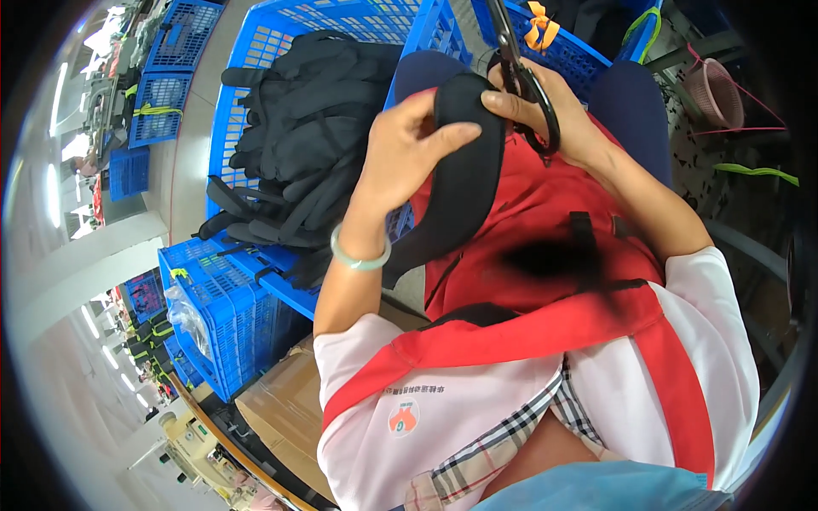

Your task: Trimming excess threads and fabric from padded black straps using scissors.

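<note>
A long, curved black fabric strap [467, 192], padded in look, hangs over my lap in front of a red apron [545, 192]. My left hand [396, 153], with a pale green bangle on its wrist, is closed on the strap near its upper end, thumb across the face. Black-handled scissors [509, 55] are in my right hand [562, 106], the blades toward the upper edge of the view. The right thumb also presses on the strap's upper end. Left of my hands, a heap of similar black straps [319, 119] fills a blue plastic crate [220, 145].
Another blue crate [588, 55] stands at the upper right, with an orange ribbon [540, 30] at its edge. A pink basket [716, 94] is at the far right. At the lower left are blue crates [234, 311] and a cardboard box [285, 400].
</note>
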The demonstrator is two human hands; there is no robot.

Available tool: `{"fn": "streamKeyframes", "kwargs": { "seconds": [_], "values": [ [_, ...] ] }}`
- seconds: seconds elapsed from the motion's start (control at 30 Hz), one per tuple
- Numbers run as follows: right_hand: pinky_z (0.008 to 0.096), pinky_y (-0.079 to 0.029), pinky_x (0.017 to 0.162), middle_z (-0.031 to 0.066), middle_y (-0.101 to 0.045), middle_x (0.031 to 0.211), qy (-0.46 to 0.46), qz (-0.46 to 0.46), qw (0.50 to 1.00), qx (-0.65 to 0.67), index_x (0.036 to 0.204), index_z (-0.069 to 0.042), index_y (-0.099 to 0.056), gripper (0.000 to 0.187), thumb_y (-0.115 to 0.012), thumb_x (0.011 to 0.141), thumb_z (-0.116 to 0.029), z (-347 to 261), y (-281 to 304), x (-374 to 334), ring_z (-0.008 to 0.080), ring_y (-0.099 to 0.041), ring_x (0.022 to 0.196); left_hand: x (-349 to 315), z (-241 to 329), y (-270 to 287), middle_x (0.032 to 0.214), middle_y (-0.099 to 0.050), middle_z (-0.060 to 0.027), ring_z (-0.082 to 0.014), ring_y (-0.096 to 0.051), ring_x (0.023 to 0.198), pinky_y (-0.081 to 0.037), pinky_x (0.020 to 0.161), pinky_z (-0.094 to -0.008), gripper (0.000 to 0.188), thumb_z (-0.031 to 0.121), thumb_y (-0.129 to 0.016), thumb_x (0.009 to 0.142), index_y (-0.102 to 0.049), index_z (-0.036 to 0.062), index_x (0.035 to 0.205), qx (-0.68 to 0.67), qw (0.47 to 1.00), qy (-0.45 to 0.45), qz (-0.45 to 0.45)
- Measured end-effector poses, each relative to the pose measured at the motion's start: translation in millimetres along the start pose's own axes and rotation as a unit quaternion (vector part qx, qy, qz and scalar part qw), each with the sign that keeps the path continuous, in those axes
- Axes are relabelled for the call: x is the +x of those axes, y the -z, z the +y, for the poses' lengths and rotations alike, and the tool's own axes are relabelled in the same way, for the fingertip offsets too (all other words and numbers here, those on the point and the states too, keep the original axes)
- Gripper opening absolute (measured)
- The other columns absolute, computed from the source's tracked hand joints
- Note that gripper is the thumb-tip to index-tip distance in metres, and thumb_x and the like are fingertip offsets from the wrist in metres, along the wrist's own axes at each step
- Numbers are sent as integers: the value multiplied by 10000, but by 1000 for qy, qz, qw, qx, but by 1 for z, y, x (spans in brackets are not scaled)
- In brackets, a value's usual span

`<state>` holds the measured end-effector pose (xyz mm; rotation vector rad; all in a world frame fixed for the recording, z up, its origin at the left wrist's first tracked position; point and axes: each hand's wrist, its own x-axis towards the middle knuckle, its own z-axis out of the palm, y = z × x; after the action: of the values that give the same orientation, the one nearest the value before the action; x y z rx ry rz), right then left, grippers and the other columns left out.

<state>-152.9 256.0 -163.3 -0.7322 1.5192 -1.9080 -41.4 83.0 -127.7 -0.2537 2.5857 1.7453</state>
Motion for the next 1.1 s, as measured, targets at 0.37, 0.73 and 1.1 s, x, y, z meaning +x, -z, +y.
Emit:
{"fn": "streamKeyframes", "kwargs": {
  "seconds": [0.37, 0.73, 1.1],
  "values": [
    [239, -417, 504, 46, -601, 717, -145, 14, 985, -93, 968, -19, -553, 412, -673, 887, -405, 22, 36, -22, 109, -537, 541, 9, -19, -12, 876, -696, -84, -142, -663, 719, -543, 682, -250, 159, 62, -706, 848, -657, -27, 971, -358, 932, 40, 22],
    [434, -431, 609, 167, -570, 842, -93, -49, 908, -405, 1098, -19, -458, 637, -813, 723, -393, 6, 14, -47, 342, -538, 599, 2, -19, -12, 825, -686, -54, -121, -659, 689, -539, 632, -234, 84, 33, -672, 845, -664, 7, 924, -435, 886, 63, 149],
    [409, -424, 566, 126, -518, 629, -104, -50, 907, -404, 1059, -12, -497, 590, -773, 754, -435, 7, 12, -41, 325, -546, 572, -3, -18, -15, 829, -691, -50, -110, -656, 712, -529, 655, -222, 74, 29, -680, 838, -668, 10, 908, -420, 894, 41, 151]
  ]
}}
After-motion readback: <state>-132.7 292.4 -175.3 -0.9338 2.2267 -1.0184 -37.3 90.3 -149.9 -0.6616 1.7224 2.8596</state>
